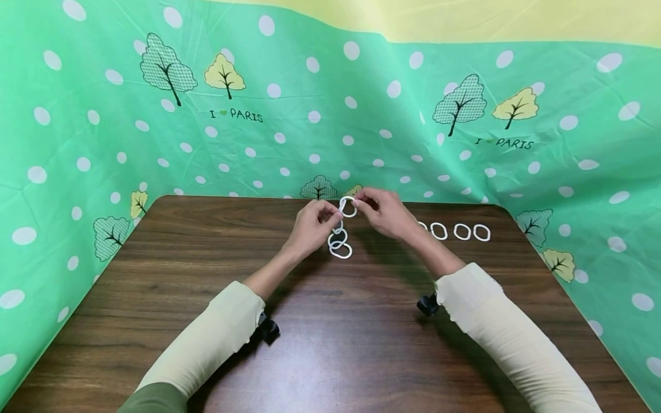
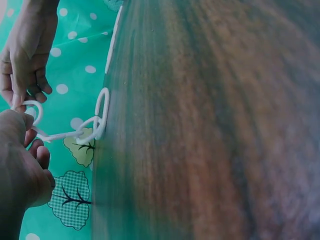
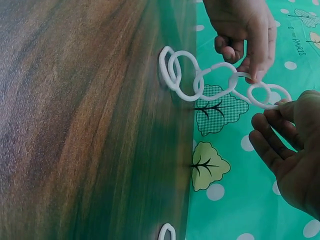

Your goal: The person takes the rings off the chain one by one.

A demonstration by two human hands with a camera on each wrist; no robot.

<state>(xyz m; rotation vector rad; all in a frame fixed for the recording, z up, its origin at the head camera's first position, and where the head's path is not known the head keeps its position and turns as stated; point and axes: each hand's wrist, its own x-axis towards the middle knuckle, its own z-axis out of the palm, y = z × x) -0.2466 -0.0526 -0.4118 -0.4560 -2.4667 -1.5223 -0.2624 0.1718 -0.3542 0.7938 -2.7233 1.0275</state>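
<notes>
Between the two hands is a chain of white oval rings, looped through one another. My left hand [image 1: 311,228] pinches an upper link of it between thumb and forefinger. My right hand [image 1: 386,213] pinches the outer side of the topmost ring [image 1: 356,210], right beside the left fingertips. In the right wrist view this top ring [image 3: 288,94] overlaps the link in the left fingers. Below the left hand the chain hangs down, and its lowest ring [image 1: 342,257] lies on the dark wooden table [image 1: 330,321].
Several loose white rings lie in a row at the table's right, among them the end ring [image 1: 482,240]; the right forearm partly covers one. A green dotted cloth [image 1: 289,137] hangs behind the table's far edge. Small black devices [image 1: 269,331] sit at both wrists.
</notes>
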